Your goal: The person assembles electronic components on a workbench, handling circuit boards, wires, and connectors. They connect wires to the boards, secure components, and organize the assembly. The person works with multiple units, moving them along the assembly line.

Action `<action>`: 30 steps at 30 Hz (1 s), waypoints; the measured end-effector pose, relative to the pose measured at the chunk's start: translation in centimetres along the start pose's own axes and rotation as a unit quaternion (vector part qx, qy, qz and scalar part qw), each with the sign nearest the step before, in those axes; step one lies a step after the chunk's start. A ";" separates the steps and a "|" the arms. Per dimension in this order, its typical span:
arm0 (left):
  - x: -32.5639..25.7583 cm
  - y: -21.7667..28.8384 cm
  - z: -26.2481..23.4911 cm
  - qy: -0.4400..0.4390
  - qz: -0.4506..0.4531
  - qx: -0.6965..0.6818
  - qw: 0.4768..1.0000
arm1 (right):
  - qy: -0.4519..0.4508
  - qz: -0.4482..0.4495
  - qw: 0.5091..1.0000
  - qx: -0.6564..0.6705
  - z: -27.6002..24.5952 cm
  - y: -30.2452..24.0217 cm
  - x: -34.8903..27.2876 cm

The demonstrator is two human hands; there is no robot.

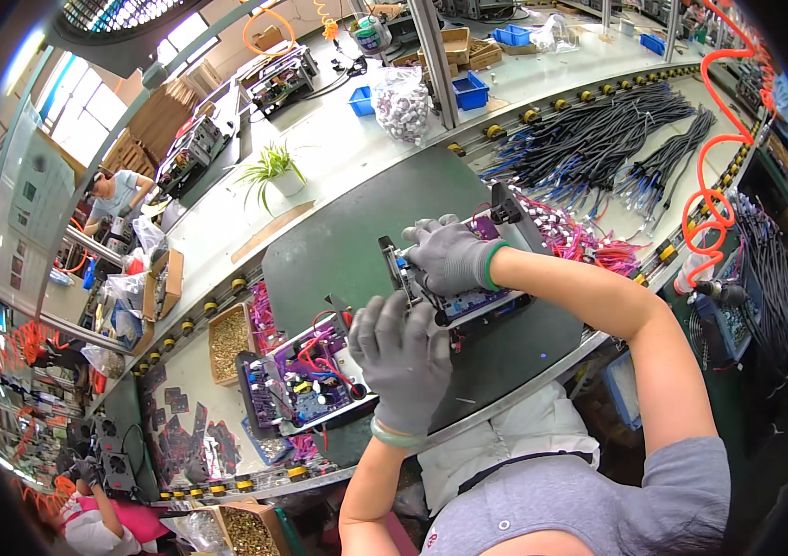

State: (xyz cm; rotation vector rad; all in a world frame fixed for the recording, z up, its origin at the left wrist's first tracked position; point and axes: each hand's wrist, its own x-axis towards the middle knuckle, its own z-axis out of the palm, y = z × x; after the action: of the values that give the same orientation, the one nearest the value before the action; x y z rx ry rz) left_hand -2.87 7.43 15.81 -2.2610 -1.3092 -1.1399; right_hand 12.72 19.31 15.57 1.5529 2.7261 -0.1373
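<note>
Circuit-board chassis point(468, 292) is held on the dark mat point(338, 250) at table centre. Right hand point(449, 255) is closed over its top; left hand point(400, 357) is curled against its near end, grip unclear. Assembly step judged under way; next move calls for steadying.

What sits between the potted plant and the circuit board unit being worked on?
In the head view, only bare dark green mat lies between the potted plant and the circuit board unit.
</note>
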 end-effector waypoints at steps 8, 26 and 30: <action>0.5 -1.4 -0.4 -0.024 -0.011 -0.020 0.999 | 0.019 0.030 0.999 -0.024 0.2 -1.0 0.3; 8.9 -3.9 2.3 -0.491 0.095 0.082 0.862 | 0.249 -0.044 0.959 0.126 1.2 1.3 -3.4; 9.1 -3.1 2.4 -0.524 0.120 0.089 0.838 | 0.205 -0.007 0.975 0.089 1.2 1.7 -3.2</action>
State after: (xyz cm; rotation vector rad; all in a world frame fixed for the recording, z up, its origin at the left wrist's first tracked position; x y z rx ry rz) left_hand -1.73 15.98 20.67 -2.8491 -1.2484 0.4325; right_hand 15.82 17.31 14.39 1.7854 3.1123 -0.0679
